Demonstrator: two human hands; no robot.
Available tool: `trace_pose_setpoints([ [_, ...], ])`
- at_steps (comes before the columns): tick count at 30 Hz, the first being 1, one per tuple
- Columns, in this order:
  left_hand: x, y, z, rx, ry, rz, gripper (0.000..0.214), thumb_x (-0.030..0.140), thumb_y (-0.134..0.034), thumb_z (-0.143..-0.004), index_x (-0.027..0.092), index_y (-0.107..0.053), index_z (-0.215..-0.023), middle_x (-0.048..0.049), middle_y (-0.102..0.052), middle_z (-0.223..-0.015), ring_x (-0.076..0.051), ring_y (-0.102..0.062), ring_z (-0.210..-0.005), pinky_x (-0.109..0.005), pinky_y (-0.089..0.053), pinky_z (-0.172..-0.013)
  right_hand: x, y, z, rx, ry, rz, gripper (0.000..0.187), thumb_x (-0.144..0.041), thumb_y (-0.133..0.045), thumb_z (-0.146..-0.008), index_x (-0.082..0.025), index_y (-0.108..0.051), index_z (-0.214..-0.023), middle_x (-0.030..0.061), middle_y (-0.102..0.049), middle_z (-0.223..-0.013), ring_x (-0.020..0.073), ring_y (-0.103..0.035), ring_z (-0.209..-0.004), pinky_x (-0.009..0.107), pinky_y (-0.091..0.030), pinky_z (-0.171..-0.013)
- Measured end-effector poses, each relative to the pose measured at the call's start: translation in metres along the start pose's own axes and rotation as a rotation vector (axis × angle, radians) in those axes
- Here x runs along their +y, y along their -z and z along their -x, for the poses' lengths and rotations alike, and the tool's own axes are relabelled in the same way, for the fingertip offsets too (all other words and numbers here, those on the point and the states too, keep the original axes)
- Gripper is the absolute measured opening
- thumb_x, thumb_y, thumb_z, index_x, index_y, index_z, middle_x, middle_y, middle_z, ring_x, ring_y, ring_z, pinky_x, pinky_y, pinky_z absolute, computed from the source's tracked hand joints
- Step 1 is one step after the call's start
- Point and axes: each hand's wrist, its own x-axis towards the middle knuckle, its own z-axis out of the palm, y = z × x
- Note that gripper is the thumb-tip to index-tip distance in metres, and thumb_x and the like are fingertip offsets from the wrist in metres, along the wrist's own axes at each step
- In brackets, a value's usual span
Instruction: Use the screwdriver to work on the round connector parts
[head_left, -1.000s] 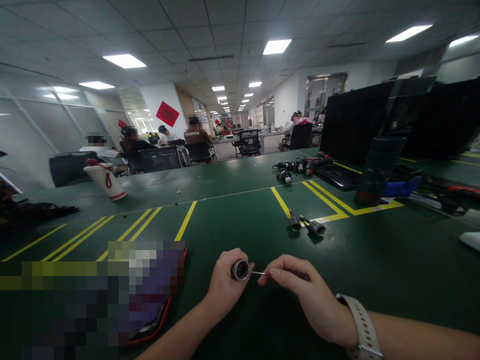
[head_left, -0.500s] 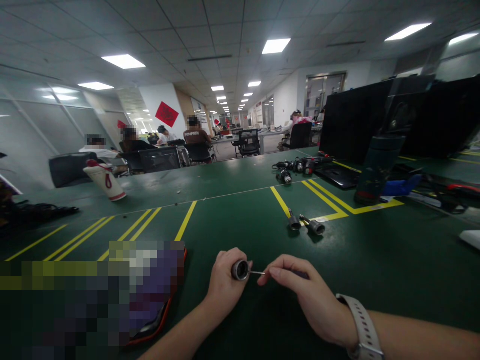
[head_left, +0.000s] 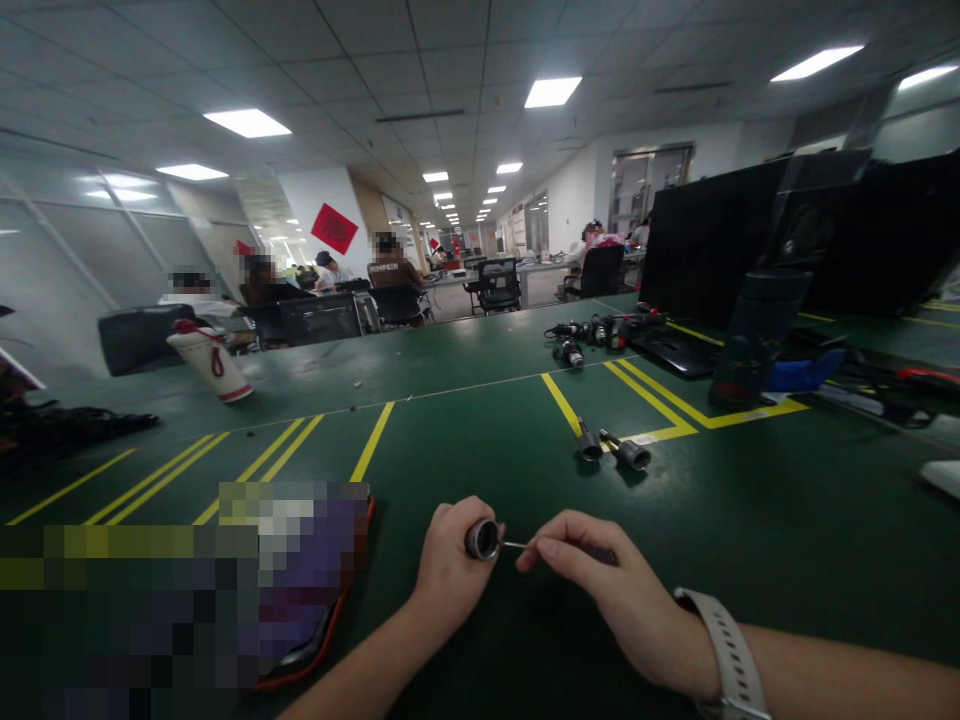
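Observation:
My left hand [head_left: 454, 560] is wrapped round a dark, cup-shaped hole saw [head_left: 482, 540], its round mouth turned toward me. A slim screwdriver [head_left: 514, 545] lies in my right hand [head_left: 600, 570], with its dark handle [head_left: 602, 553] partly under the fingers. The thin metal shaft reaches left to the side of the hole saw; its tip is hidden by my left hand. Beyond my hands, two similar hole saws [head_left: 589, 444] [head_left: 634, 455] rest on the green table [head_left: 465, 440], their shanks pointing away.
To the left sits a blurred-out item with an orange-red edge [head_left: 346, 600]. Power tools [head_left: 596, 330], a dark bottle [head_left: 761, 335] and black monitors [head_left: 712, 250] stand at right. A white-and-red cup [head_left: 214, 362] leans far left. People sit at desks beyond.
Both hands stay nearly in place. The screwdriver's shaft and handle have shifted very slightly, and the hole saw has moved a touch to the right.

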Motion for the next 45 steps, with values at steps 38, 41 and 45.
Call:
trace_pose_setpoints([
  [38, -0.0031, 0.0007, -0.0025, -0.072, -0.012, 0.29, 0.022, 0.024, -0.059, -0.073, 0.019, -0.044, -0.058, 0.0036, -0.046, -0.06, -0.013, -0.044, -0.058, -0.024, -0.034, -0.055, -0.0064, 0.0036, -0.0081, 0.034, -0.075, -0.195, 0.014, -0.023, -0.057, -0.077, -0.016, -0.067, -0.07, 0.0053, -0.072, -0.071, 0.0226, -0.059, -0.083, 0.04, -0.035, -0.085],
  [41, -0.0021, 0.0016, -0.0023, -0.063, -0.008, 0.295, 0.021, 0.024, -0.06, -0.073, 0.019, -0.046, -0.058, 0.0034, -0.047, -0.06, -0.013, -0.045, -0.058, -0.024, -0.035, -0.055, -0.0078, 0.0048, -0.006, 0.019, -0.037, -0.153, 0.016, -0.025, -0.057, -0.078, -0.017, -0.068, -0.07, 0.0049, -0.071, -0.072, 0.0223, -0.059, -0.083, 0.039, -0.035, -0.084],
  [45, -0.0006, 0.0027, -0.0019, -0.038, -0.017, 0.303, 0.016, 0.021, -0.059, -0.072, 0.019, -0.049, -0.059, 0.0034, -0.049, -0.06, -0.013, -0.046, -0.057, -0.024, -0.036, -0.055, -0.008, 0.0059, -0.003, 0.016, 0.025, -0.116, 0.018, -0.026, -0.057, -0.08, -0.017, -0.068, -0.069, 0.0039, -0.069, -0.073, 0.0212, -0.059, -0.081, 0.037, -0.038, -0.081],
])
